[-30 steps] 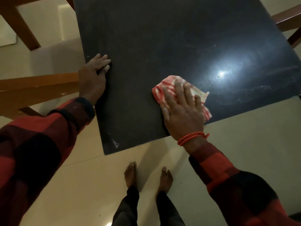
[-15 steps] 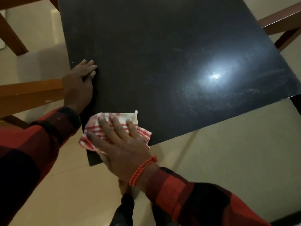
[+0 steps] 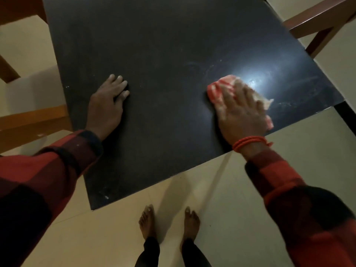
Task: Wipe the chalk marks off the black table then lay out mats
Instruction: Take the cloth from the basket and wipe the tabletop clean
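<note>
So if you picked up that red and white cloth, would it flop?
Probably floppy: the cloth lies bunched and creased under the right hand. Likely light too, since flat fingers alone move it. It seems to slide easily on the glossy table.

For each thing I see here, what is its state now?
black table: faint chalk smears remain near the right corner
cloth: crumpled, pressed flat on the table
right hand: flat on the cloth
left hand: flat on the table, empty
</note>
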